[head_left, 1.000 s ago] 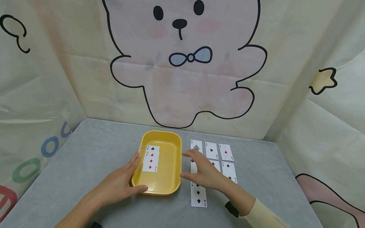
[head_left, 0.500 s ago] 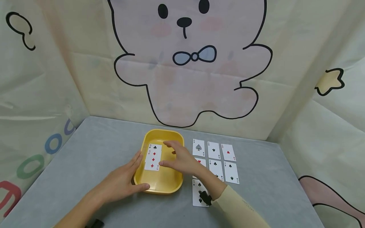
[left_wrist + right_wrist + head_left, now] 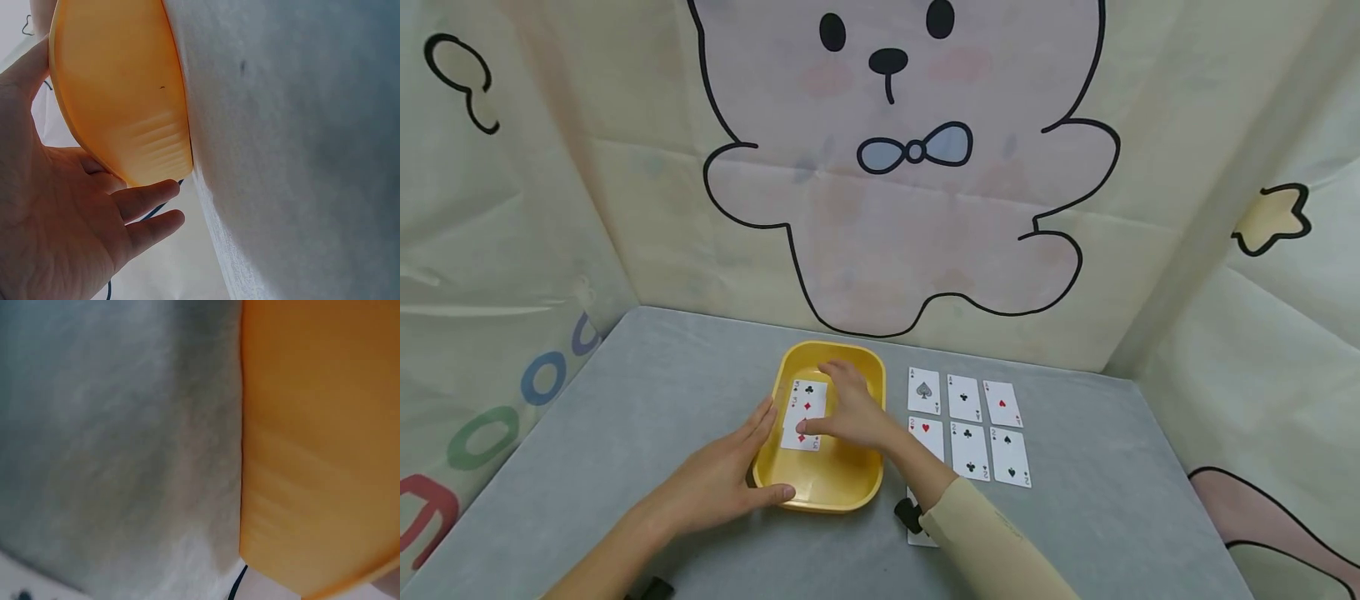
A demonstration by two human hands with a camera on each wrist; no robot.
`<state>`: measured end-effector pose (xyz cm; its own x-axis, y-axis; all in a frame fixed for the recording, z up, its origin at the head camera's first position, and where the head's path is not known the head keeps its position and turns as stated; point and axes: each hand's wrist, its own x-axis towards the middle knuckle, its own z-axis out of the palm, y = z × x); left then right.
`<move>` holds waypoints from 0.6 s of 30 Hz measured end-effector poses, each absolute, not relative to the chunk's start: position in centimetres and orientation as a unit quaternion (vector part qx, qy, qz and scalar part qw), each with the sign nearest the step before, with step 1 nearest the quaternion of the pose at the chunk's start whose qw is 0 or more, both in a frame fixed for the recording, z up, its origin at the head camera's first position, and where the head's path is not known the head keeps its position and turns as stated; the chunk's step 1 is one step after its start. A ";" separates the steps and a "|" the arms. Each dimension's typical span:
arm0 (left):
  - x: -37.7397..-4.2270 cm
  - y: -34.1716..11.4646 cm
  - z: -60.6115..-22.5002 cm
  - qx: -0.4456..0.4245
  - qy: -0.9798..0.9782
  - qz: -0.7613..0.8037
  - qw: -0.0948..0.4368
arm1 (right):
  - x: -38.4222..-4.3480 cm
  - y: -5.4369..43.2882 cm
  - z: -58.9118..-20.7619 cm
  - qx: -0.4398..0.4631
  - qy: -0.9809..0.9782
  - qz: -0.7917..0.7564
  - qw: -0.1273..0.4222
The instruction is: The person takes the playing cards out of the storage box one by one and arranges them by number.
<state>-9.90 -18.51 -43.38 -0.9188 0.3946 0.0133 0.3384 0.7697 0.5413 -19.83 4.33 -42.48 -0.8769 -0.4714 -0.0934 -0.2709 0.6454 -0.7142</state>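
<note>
A yellow tray (image 3: 842,492) stands on the grey table. Inside lie overlapping playing cards (image 3: 809,408); the front one shows red diamonds, and a club shows above it. My left hand (image 3: 730,475) rests against the tray's left side, its fingers along the outside and its thumb over the near rim. The left wrist view shows that hand (image 3: 69,206) with fingers spread beside the tray wall. Over the tray reaches my right hand (image 3: 853,417), fingers spread, with its thumb over the diamond card; contact cannot be told. The right wrist view shows only the tray wall (image 3: 312,456) and table.
Right of the tray, several playing cards lie face up in rows: an ace of spades (image 3: 923,391), other aces, and twos such as the two of spades (image 3: 1011,457). A nearer card is mostly hidden by the right wrist strap and sleeve (image 3: 985,533). A printed curtain surrounds the table.
My right hand has moved left, from beside the tray's right rim to above the cards inside. The left hand keeps its place on the tray. The head view has shifted slightly.
</note>
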 end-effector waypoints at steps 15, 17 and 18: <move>-10.0 -18.6 -43.3 0.192 0.939 0.279 0.057 | -21.0 2.6 -44.3 -0.193 0.912 -0.315 0.180; -10.0 -18.6 -43.2 0.193 0.939 0.279 0.057 | -21.0 2.6 -44.4 -0.198 0.915 -0.302 0.180; -10.0 -18.6 -43.2 0.193 0.939 0.279 0.056 | -21.0 2.6 -44.5 -0.199 0.916 -0.297 0.181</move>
<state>-10.00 -18.56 -43.24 -0.9191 0.3939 0.0017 0.3309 0.7698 0.5458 -21.04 2.59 -44.47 -0.8556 -0.4716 -0.2133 -0.2569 0.7447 -0.6160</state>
